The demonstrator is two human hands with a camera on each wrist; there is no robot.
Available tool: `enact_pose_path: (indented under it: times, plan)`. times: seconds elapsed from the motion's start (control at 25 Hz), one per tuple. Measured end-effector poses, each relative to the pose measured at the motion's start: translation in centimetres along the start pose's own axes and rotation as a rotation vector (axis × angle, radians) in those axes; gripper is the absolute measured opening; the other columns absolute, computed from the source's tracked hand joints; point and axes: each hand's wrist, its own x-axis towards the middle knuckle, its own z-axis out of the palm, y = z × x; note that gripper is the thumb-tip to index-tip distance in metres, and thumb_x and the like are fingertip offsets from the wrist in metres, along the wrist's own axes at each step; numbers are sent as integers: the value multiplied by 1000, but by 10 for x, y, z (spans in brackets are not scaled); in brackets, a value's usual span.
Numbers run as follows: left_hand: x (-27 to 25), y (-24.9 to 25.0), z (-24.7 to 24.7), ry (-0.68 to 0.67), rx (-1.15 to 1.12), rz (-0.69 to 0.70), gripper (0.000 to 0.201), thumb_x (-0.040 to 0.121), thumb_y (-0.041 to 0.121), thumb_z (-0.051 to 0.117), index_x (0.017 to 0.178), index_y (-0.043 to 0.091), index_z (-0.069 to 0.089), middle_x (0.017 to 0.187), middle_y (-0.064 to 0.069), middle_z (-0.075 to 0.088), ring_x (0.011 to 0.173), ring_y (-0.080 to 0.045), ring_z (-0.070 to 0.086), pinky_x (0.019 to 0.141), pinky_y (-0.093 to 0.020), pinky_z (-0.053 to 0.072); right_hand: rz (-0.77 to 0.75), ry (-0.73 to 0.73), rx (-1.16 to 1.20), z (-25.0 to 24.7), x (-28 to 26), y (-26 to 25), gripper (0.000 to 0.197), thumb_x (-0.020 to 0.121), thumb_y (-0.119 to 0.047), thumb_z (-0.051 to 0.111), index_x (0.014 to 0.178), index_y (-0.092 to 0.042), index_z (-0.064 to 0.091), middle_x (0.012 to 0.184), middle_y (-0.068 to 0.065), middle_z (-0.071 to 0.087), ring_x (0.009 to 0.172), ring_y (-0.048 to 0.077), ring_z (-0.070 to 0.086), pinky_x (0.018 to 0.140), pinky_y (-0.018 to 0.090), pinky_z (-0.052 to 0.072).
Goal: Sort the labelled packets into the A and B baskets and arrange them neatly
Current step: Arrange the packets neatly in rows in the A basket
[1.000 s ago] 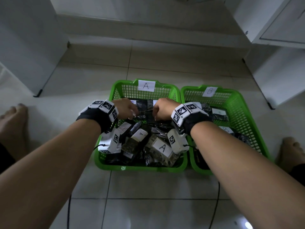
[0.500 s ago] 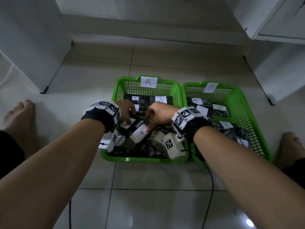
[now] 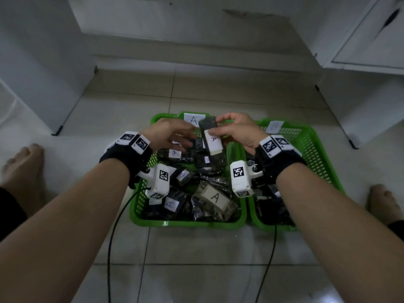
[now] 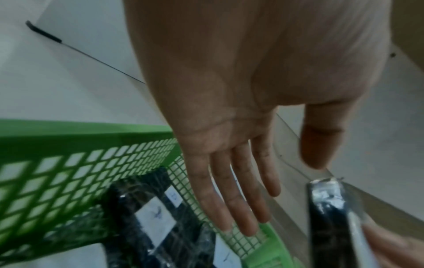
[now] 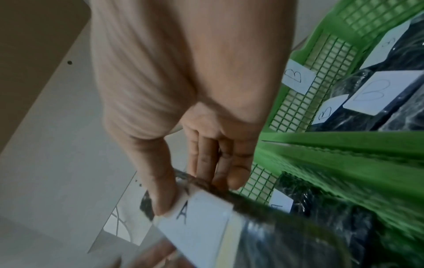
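Observation:
Two green baskets stand side by side on the tiled floor: basket A [image 3: 185,224] on the left, basket B [image 3: 317,154] on the right, each with a paper letter tag on its far wall. My right hand [image 3: 227,127] pinches a dark packet with a white A label [image 3: 213,142] by its top end and holds it upright above the back of basket A. The thumb lies on the label [image 5: 199,217]. My left hand [image 3: 175,133] hovers beside the packet with straight fingers [image 4: 241,181] and holds nothing. Several A packets lie jumbled in basket A.
B-labelled packets [image 5: 378,94] lie in basket B. My bare feet rest on the floor at the left [image 3: 24,162] and right [image 3: 384,200]. White cabinets [image 3: 39,62] flank the floor on both sides. Two black cables [image 3: 111,248] trail from my wrists.
My right hand has lifted the A packet out of the pile and up toward the back of basket A. My left hand rose alongside it and opened.

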Motion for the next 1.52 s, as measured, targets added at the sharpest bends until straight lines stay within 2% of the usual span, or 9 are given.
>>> enact_pose_path:
  times: [0.2,0.36,0.48,0.6,0.72,0.84,1.04,1.24,1.52]
  plan:
    - [1,10,12,37,44,38,36,88,17,70,120,2,61,108,-19,72,97,-35,71,84,-42,59,-121,38,-14,25,-6,-3,33,68,-9,92,91,-5,69,93,15,78,82,21,74,79,31,60]
    - [4,-2,0,217,-119,22,30,92,12,65,113,-7,59,105,-27,70,90,-34,73,77,-35,61,-266,52,-466,28,-11,-4,51,57,-30,97,101,-23,70,97,-12,70,85,6,65,72,21,53]
    - [4,-2,-9,247,-170,-2,32,91,18,67,113,-3,58,105,-23,72,89,-29,74,78,-34,61,-331,114,-664,31,-11,-1,53,63,-25,93,111,-23,71,101,-12,67,89,7,60,78,22,49]
    - [6,0,-19,441,307,93,24,90,31,67,104,12,66,98,-2,71,88,-17,69,71,-23,54,-333,204,-758,31,-1,3,51,66,-23,92,113,-26,73,110,-6,72,101,14,63,90,32,53]
    - [5,-8,-35,565,742,178,17,88,25,69,103,18,68,114,-1,64,108,-21,59,85,-24,42,-295,238,-816,28,8,6,43,70,-12,88,109,-23,75,111,-1,72,107,21,61,93,36,52]
    - [-1,-20,-37,469,966,106,20,84,19,71,103,23,69,122,2,61,114,-19,56,89,-26,43,-269,227,-846,31,15,5,37,73,-5,85,106,-18,76,108,2,72,103,22,63,91,36,54]
    - [-8,-29,-13,99,1197,130,2,82,21,69,83,19,70,89,6,69,84,-13,65,83,-31,57,-77,109,-862,37,22,-1,29,66,-14,92,92,-14,79,95,-1,73,85,17,66,70,26,51]
    - [-1,-43,16,-176,1361,-116,52,88,57,59,122,17,63,117,-6,63,98,-24,61,83,-34,52,-41,114,-757,24,16,10,29,65,-25,93,87,-12,79,87,2,76,81,17,71,72,31,60]
    - [-5,-52,33,-225,1556,-140,79,81,63,64,146,28,34,136,-23,42,107,-38,59,83,-36,51,-41,23,-398,4,10,33,33,65,-24,94,94,-22,77,92,-6,77,88,11,74,86,32,61]
